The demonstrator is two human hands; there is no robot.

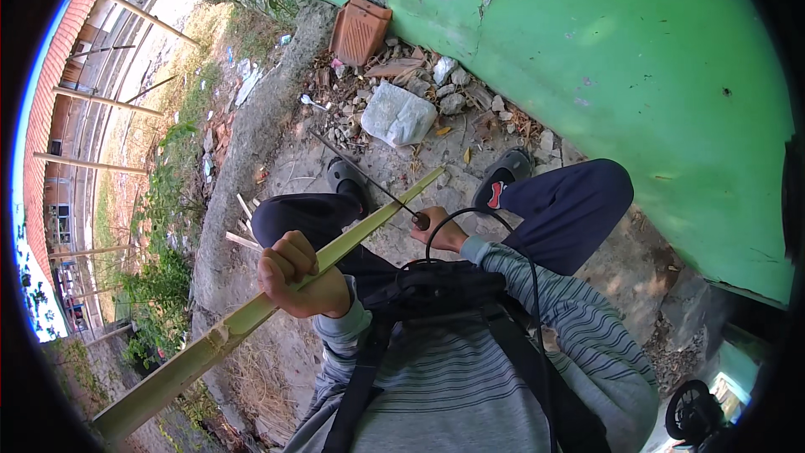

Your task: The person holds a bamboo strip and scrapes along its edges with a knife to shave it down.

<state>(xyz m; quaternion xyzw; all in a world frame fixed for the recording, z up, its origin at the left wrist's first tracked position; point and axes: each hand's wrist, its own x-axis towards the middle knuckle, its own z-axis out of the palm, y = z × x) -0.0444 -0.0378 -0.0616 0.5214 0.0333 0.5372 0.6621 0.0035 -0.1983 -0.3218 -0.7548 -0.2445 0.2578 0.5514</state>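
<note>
A long split bamboo strip (184, 369), pale green-yellow, slants from the lower left to the ground between my feet. My left hand (300, 275) is closed in a fist around it near its middle, above my left knee. A node ring shows on the strip below that hand. My right hand (442, 230) is closed on the dark rounded handle of a long thin knife (365, 174). The knife's dark blade points up and left, crossing the strip in this view. Whether the blade touches the bamboo I cannot tell.
A green wall (620, 59) rises at the right. Ahead lie a whitish block (398, 114), an orange clay tile (360, 30) and rubble. A low concrete ledge (243, 168) runs along the left, with plants beyond. A black cable (537, 302) loops over my right forearm.
</note>
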